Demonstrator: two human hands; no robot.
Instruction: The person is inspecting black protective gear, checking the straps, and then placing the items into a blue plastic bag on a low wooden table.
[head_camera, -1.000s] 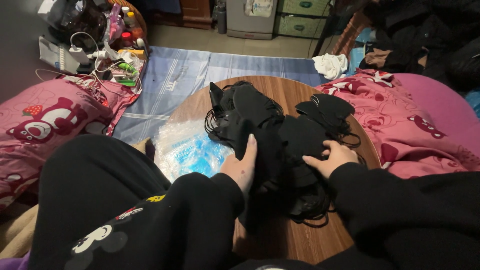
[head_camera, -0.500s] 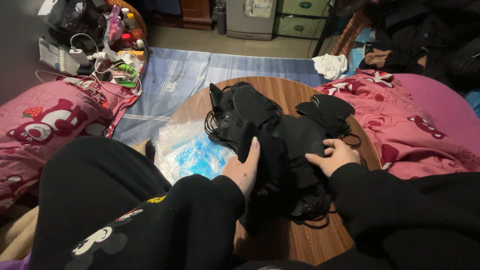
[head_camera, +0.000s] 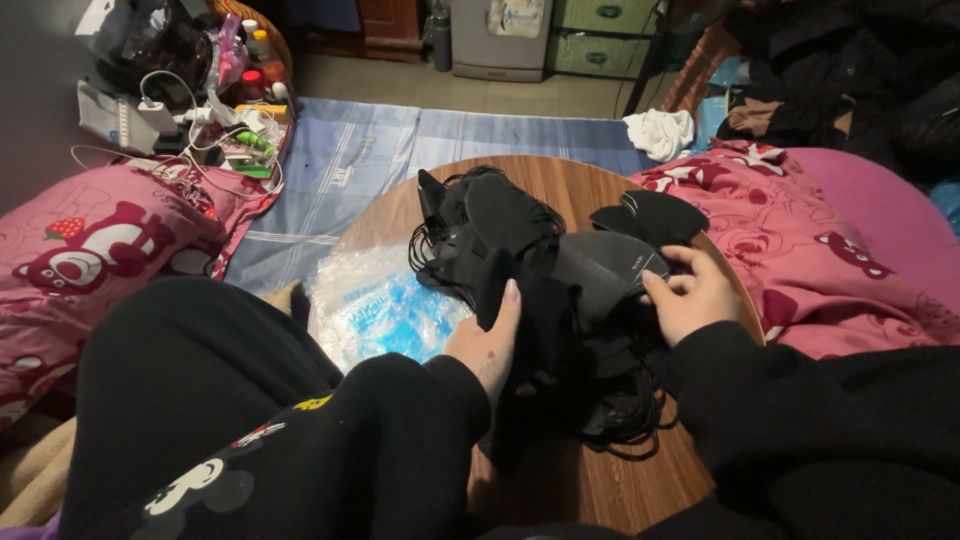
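Both hands rest on a pile of black face masks (head_camera: 540, 270) heaped on a round wooden table (head_camera: 590, 480). The left hand (head_camera: 490, 345) lies flat and upright against the near left side of the pile, fingers extended and together, palm toward the masks, closed on nothing. The right hand (head_camera: 690, 295) sits at the right edge of the pile, its fingers curled around the end of one grey-black mask (head_camera: 600, 265) that lies across the top of the heap; the thumb presses on the mask's upper face. Loose black ear loops trail from the pile toward the near table edge. A further small stack of black masks (head_camera: 650, 215) lies just behind the right hand. A clear plastic bag with blue contents (head_camera: 385, 305) lies on the table's left part, just beside the pile. Pink patterned bedding (head_camera: 100, 250) flanks the table on both sides.
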